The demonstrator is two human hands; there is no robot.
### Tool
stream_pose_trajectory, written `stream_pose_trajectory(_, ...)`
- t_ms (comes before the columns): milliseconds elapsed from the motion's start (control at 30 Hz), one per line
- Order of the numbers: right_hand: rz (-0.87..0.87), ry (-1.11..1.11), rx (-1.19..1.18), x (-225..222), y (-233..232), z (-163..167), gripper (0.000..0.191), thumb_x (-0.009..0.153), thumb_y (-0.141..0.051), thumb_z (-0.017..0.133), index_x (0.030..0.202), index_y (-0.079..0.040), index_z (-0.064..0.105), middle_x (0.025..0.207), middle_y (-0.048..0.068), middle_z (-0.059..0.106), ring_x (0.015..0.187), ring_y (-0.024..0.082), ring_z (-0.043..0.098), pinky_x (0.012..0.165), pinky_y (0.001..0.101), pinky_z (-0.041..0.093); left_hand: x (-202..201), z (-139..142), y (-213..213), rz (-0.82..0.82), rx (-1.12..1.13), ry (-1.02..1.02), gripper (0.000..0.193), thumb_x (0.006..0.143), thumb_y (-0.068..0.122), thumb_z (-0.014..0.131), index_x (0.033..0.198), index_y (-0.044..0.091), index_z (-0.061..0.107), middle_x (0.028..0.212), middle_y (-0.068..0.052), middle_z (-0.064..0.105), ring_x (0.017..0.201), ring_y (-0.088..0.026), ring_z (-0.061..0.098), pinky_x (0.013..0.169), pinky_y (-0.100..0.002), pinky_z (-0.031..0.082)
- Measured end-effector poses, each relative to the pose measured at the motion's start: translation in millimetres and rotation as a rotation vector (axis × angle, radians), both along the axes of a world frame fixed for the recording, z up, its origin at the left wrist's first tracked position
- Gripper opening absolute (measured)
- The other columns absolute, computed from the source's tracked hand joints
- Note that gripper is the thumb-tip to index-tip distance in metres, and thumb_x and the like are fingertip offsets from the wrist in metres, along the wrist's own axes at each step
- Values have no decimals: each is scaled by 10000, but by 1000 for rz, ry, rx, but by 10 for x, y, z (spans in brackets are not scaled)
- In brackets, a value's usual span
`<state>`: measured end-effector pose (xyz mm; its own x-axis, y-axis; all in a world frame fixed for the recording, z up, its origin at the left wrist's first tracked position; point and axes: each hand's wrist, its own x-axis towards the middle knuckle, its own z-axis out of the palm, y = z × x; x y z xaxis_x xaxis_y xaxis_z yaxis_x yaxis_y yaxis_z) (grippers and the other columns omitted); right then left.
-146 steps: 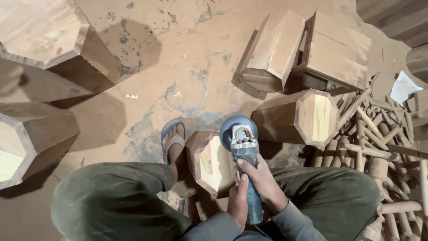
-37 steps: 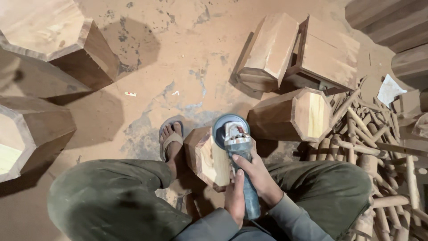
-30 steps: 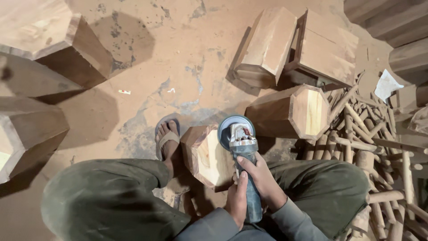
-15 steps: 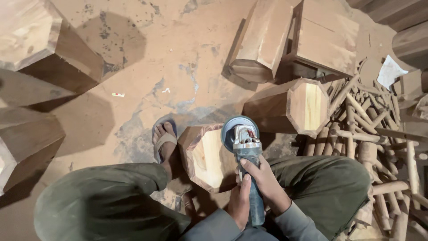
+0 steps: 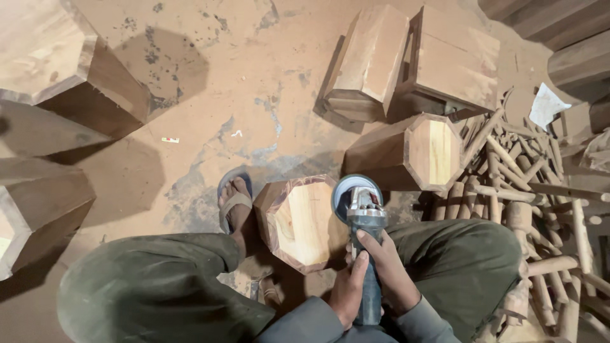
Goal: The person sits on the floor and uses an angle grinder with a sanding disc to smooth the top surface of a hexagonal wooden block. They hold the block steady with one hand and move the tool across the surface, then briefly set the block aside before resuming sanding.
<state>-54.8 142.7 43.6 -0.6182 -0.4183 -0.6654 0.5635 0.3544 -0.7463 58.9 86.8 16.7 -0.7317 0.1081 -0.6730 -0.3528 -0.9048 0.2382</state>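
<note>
While both hands are wrapping the body of an angle grinder (image 5: 363,254), the person is sitting low with knees apart over a dusty floor (image 5: 210,95). The left hand (image 5: 348,289) is closing around the lower handle, nearest the body; the right hand (image 5: 389,273) is clasping the same handle just above it, fingers curled toward the grey head. Each grip is therefore a full, tight hold on the grinder.

Just beyond the grip, the round guard and disc (image 5: 351,194) are standing at the right edge of an octagonal wooden block (image 5: 298,222); whether the disc is touching the wood cannot be told. This block is lying on its side between the knees, its pale end face turned up toward the camera. Left of the grip and past the block, a sandalled foot (image 5: 234,203) is resting against the block's side.

Farther ahead of the grip, a second octagonal block (image 5: 413,152) is lying on its side, with two boxy wooden pieces (image 5: 413,63) beyond it. To the right of the grip, a heap of turned wooden sticks (image 5: 534,203) is spreading over the floor. Well away to the left, larger octagonal pieces (image 5: 51,82) are standing.
</note>
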Motion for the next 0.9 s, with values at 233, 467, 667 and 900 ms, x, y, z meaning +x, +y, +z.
stream_pose_trajectory(233,-20,42,6,172,-229,129,324,936,-273,653,1115,-15,571,825,78,663,669,162,638,607,328,542,80,-67,-61,42,20,-69,693,930,607,603,1185,-38,609,769,-118,671,544,-254,666,466,-377,566)
stream_pose_trajectory(467,281,19,-77,202,-782,189,314,937,-203,662,1181,-29,569,831,56,642,686,126,623,618,291,534,127,-156,-167,353,-91,-234,728,925,568,534,1462,86,442,1315,-78,644,1158,-205,648,927,-348,517)
stream_pose_trajectory(667,292,-59,-137,193,-872,273,308,945,-183,669,1179,-16,558,816,64,630,671,141,618,599,296,530,119,-163,-105,455,-144,-182,706,942,522,518,1471,59,445,1370,-80,618,1198,-195,623,975,-343,497)
stream_pose_trajectory(900,243,30,0,52,-582,135,328,932,-230,661,1178,-21,599,874,42,665,725,122,650,649,295,556,85,-204,-38,261,-50,-83,686,978,545,475,1353,-21,567,1180,-100,692,1042,-182,652,890,-323,516)
